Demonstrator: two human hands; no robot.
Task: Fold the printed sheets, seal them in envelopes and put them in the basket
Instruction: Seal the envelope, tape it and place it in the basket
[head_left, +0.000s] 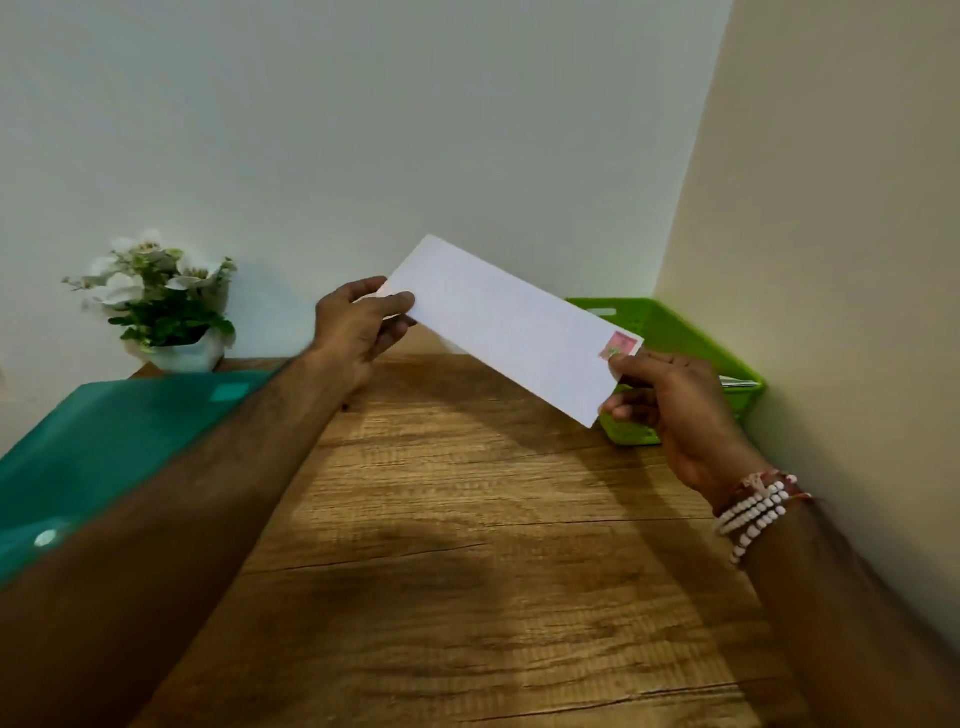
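A wooden table (467, 545) is seen nearest, with both forearms stretched forward over it. Above the table a long white envelope (498, 322) is held in the air, its plain face turned towards the camera and a small pink stamp (619, 345) set in its right-hand corner (the print on it is too blurred to be read). The envelope is tilted, with its left end higher than its right.

Its right end is pinched by the right hand (670, 405), the thumb laid just beside the stamp and the other fingers (631, 404) curled behind the lower corner; strings of white beads (753, 512) are worn on that wrist. Its left end is gripped by the left hand (358, 332), thumb in front and fingers behind.

Behind the envelope's right end a green basket (675, 325) is set in the corner of the table. A green folder (104, 441) lies at the left, and a potted plant (161, 301) is placed beyond it against the wall.
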